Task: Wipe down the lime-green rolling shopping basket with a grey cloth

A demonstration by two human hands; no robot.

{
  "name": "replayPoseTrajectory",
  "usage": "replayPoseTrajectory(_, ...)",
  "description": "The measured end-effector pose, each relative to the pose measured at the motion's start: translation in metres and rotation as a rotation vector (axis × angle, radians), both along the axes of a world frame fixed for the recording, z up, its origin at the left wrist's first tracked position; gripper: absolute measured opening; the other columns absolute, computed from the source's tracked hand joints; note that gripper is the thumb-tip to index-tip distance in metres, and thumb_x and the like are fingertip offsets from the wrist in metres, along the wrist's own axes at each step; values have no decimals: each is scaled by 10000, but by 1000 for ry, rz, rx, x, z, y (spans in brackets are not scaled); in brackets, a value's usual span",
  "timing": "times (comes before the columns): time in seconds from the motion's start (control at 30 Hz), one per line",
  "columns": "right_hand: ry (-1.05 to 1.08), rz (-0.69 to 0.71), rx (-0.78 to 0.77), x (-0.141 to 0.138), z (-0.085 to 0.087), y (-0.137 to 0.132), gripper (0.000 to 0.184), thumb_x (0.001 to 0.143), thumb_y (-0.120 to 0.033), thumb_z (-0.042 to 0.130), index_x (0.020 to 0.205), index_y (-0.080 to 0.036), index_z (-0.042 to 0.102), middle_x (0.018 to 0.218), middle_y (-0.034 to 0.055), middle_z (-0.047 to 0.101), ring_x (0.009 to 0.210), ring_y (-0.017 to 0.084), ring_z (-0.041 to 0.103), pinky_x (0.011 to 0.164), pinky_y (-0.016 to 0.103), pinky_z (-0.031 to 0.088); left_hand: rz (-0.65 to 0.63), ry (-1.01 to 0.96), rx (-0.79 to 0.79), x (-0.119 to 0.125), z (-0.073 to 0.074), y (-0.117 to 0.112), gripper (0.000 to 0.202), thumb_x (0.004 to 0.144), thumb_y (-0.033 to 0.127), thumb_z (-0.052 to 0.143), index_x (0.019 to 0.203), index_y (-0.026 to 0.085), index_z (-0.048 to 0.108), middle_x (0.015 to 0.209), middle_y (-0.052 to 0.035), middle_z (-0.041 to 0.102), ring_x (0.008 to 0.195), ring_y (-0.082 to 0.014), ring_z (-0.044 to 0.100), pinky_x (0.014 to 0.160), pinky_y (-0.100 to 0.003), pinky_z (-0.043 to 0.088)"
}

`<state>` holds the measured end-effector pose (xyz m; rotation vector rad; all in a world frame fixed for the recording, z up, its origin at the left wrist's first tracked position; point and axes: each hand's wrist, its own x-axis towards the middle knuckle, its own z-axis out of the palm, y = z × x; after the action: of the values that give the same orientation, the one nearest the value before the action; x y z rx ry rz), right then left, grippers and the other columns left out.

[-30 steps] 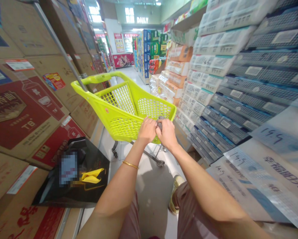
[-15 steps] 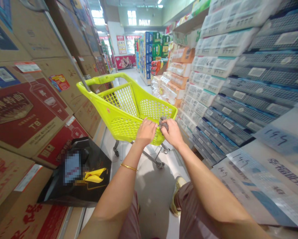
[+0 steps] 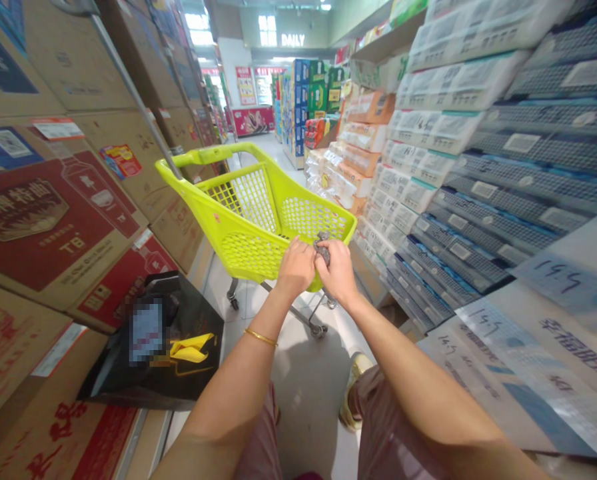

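Both my hands are held together in front of me, just at the near rim of a lime-green plastic shopping cart (image 3: 258, 220). My left hand (image 3: 295, 266) is curled, fingers pinched toward a small dark grey object (image 3: 322, 248). My right hand (image 3: 337, 271) is closed around that same object, which sticks out above its fingers. What the object is cannot be made out. A gold bangle (image 3: 261, 337) circles my left wrist. The cart's basket looks empty inside.
Stacked cardboard cartons (image 3: 53, 207) line the left. A black bag with a yellow bow (image 3: 168, 347) leans at their foot. Wrapped tissue packs (image 3: 478, 173) fill the right shelves. The white-tiled aisle (image 3: 273, 147) runs ahead to coloured box stacks (image 3: 308, 93).
My hands parted slightly half a second ago, then drew together again on the small grey object. The cart stays in place; the view shifts a little.
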<state>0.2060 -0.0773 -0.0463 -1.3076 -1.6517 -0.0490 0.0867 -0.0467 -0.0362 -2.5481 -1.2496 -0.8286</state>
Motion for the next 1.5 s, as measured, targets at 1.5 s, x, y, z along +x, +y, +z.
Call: replayPoseTrajectory(1.5,63,-103,147,5,-24,11,202,810,-181,451,995,-181,531,1004,102,578,1024,233,495,946,438,375,85,28,19,-7,-4,4,278,934,206,346,879,128,607,929,-104,649,1013,-211,578,1106,-401,333)
